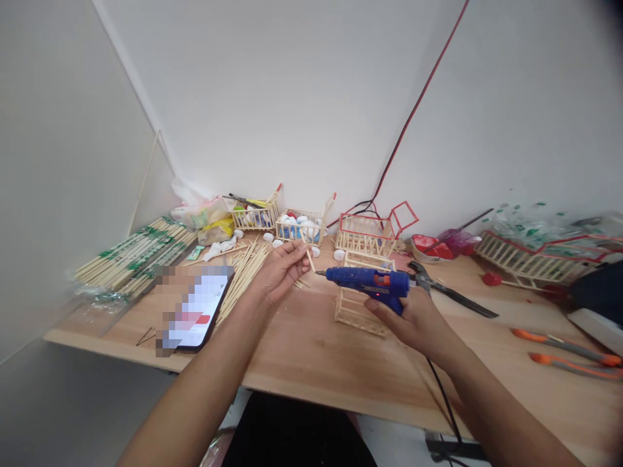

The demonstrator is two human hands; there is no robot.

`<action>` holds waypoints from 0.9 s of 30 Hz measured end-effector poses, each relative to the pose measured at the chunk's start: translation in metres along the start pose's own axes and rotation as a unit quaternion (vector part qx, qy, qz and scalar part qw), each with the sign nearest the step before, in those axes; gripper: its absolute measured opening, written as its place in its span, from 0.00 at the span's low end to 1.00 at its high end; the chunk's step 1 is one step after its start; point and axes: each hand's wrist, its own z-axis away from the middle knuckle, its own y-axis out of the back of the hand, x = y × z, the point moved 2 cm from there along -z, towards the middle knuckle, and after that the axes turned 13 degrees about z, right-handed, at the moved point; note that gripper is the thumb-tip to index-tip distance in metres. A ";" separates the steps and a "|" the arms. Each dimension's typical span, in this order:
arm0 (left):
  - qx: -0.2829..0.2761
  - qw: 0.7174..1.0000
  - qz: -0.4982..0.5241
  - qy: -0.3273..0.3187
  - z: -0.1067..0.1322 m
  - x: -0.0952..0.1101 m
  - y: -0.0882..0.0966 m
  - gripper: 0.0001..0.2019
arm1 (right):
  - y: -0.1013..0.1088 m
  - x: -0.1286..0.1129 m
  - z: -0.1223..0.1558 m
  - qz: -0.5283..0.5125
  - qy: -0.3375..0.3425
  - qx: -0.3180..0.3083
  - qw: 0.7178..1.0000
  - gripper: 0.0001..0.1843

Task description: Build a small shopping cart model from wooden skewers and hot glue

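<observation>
Blue tool: a glue gun is gripped in the closed right hand at mid-table, its nozzle aimed left.
Stick: a short bamboo stick is pinched between the fingertips of the left hand, just left of the nozzle, the other fingers loosely curled.
Frame: a stick-built cage is seen on the wooden table, just behind the gun.
Left side: a phone and loose skewers are laid out.
Far edge: small stick baskets are lined up.
Right side: orange-handled pliers are laid flat.
</observation>
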 end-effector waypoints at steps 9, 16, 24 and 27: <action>0.000 1.000 -0.001 0.003 0.001 0.000 -0.003 0.13 | 0.001 -0.001 -0.001 -0.003 0.000 -0.007 1.000 0.19; -0.001 1.000 0.002 0.000 0.002 0.001 -0.002 0.12 | 0.001 -0.001 0.000 0.004 -0.009 -0.007 1.000 0.19; 0.006 1.000 0.025 0.001 0.001 0.001 -0.003 0.12 | 0.000 0.001 0.001 -0.006 -0.015 -0.009 1.000 0.19; 0.009 0.999 0.032 -0.002 0.001 0.002 -0.003 0.11 | -0.001 0.001 0.001 -0.002 -0.016 -0.013 1.000 0.18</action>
